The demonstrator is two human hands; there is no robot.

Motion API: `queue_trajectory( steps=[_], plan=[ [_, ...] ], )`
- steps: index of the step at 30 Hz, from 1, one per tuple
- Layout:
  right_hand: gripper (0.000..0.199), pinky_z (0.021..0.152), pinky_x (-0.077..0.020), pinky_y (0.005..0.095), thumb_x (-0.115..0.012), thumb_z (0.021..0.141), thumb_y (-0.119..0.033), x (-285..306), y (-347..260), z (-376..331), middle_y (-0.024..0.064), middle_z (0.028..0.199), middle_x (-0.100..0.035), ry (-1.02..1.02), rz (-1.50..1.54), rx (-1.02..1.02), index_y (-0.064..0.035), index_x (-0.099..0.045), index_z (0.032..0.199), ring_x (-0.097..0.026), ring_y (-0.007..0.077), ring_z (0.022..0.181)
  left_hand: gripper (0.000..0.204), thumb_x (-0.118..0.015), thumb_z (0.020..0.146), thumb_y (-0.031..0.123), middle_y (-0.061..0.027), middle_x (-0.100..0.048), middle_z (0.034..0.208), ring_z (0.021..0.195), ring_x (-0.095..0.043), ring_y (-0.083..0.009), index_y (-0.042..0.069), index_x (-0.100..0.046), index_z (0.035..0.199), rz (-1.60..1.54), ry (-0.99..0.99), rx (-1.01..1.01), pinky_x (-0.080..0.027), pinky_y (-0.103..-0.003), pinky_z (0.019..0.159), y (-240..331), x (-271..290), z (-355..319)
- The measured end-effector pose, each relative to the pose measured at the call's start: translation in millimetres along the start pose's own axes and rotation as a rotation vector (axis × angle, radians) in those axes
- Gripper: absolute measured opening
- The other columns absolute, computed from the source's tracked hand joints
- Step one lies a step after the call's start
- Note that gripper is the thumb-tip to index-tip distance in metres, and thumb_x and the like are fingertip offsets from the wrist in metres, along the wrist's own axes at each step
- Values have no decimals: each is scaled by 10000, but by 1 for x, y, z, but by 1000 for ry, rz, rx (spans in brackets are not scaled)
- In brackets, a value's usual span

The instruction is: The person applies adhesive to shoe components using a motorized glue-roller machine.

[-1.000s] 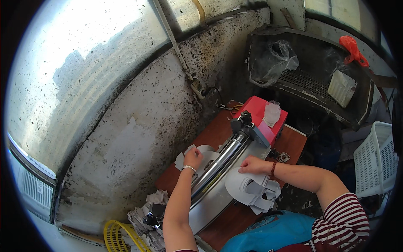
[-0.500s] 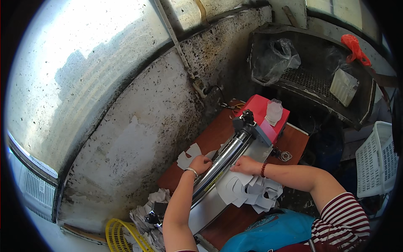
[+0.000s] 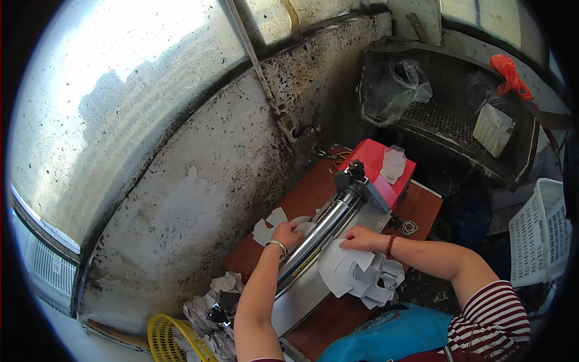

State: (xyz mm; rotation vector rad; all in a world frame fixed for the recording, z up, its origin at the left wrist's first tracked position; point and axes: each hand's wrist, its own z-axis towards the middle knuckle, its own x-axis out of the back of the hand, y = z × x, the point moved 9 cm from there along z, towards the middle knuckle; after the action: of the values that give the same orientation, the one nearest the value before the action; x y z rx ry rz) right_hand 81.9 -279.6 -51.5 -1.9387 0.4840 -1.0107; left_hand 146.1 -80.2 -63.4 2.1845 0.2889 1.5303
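Right hand [image 3: 362, 239] just eased back from the long shiny metal roller [image 3: 318, 235], pinching the edge of loose white cut-out paper-like sheets [image 3: 356, 274] beside it | left hand [image 3: 286, 234] across, at a curved white piece [image 3: 306, 228], grip unclear | hands apart, work seemingly straddling both sides
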Motion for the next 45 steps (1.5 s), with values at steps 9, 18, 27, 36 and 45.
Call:
queue_trajectory(
  steps=[9,18,27,36,45],
  plan=[
    [361,647,-462,343,-584,782,-333,-5,-3,3,159,691,-611,-22,-89,-55,21,-637,733,-599,234,669,319,-479,758,44,-137,-556,869,834,-562,-323,157,-598,1032,199,624,-133,-465,-417,722,35,66,-36],
    [348,669,-466,334,-618,749,-359,-9,-6,12,138,723,-630,-11,40,79,-14,-655,758,-608,224,702,242,-558,717,198,-161,-611,871,839,-577,-318,89,-655,909,-80,-49,63,-460,-389,735,-1,-6,-7],
    [349,686,-468,345,-592,769,-328,3,-8,-2,169,717,-624,42,-116,-46,16,-648,751,-611,257,706,455,-496,761,42,-144,-551,920,823,-578,-317,243,-537,1168,314,705,-165,-477,-394,690,37,76,-42],
    [365,613,-460,354,-576,788,-354,-3,-15,17,147,644,-602,124,-227,83,2,-638,737,-591,231,622,248,-520,754,196,-172,-619,913,850,-586,-302,76,-667,914,36,-84,-60,-453,-370,752,10,-12,-3],
    [345,675,-466,351,-590,763,-322,-1,-10,-10,168,725,-623,45,-124,88,19,-644,771,-608,262,715,305,-581,708,111,-147,-602,865,813,-585,-317,98,-604,1012,-32,486,148,-459,-390,720,-9,54,-21]
  ],
)
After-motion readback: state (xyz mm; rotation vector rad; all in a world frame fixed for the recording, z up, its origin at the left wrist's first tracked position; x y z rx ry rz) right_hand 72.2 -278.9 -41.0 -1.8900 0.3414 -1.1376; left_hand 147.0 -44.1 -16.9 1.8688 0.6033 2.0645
